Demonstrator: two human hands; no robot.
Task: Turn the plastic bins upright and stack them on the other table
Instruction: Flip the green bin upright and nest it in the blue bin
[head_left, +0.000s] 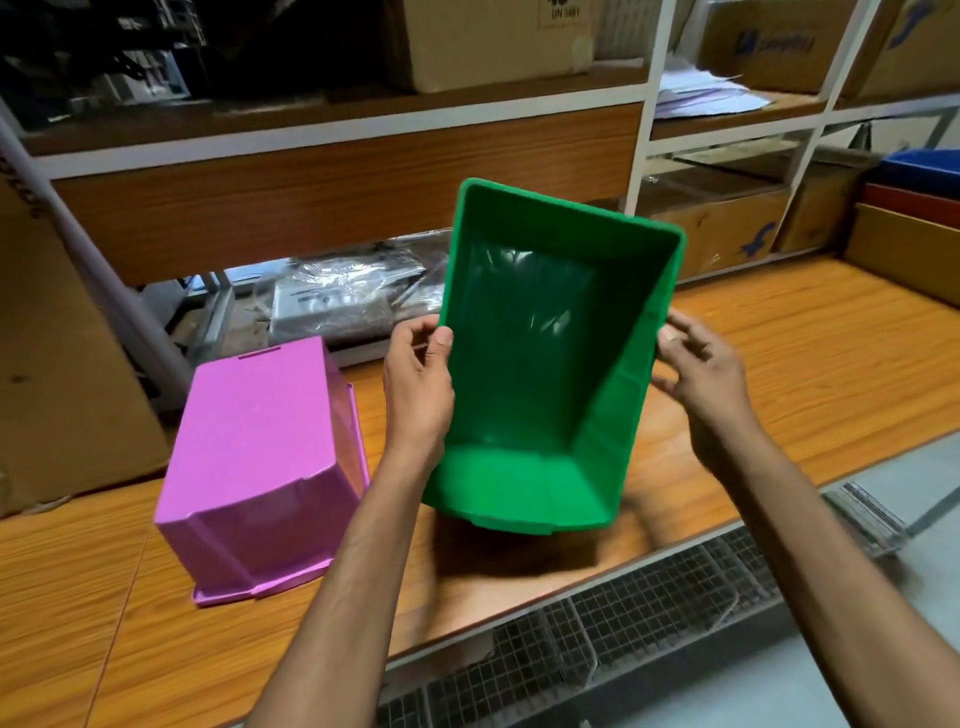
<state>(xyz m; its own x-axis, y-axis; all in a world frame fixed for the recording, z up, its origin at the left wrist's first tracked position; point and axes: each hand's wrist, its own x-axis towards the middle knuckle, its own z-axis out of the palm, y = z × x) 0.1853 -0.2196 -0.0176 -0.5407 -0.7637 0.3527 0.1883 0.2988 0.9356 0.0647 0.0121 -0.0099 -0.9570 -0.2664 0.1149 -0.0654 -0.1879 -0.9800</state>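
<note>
Head view, bin in mid-turn. You hold the green bin (545, 364) clear of the wooden table (805, 353), its open mouth tipped toward you so the empty floor of the bin faces the camera; the long axis runs near to far, leaning slightly right, with one short end low and near, just above the table's near edge, and the other short end raised toward the shelving (343, 135). Your left hand (418, 387) clasps the left long rim, thumb laid over the inside of the wall and fingers curled behind it. Your right hand (698, 371) meets the right long wall from outside with its fingers loosely curled and slightly spread; it is blurred, so whether it grips or only steadies the wall cannot be told. The bin appears to be thin moulded plastic: expect it to be light, fairly stiff at the rolled rim, somewhat flexible in the flat walls, and smooth enough to slip under a loose grip. Take it by the two long rims, opposite one another, as the firmest hold for finishing the turn. The pink bin (260, 467) rests upside down on the table to the left, base uppermost, rim flat on the wood, long axis likewise near to far, apart from the green one and untouched.
</note>
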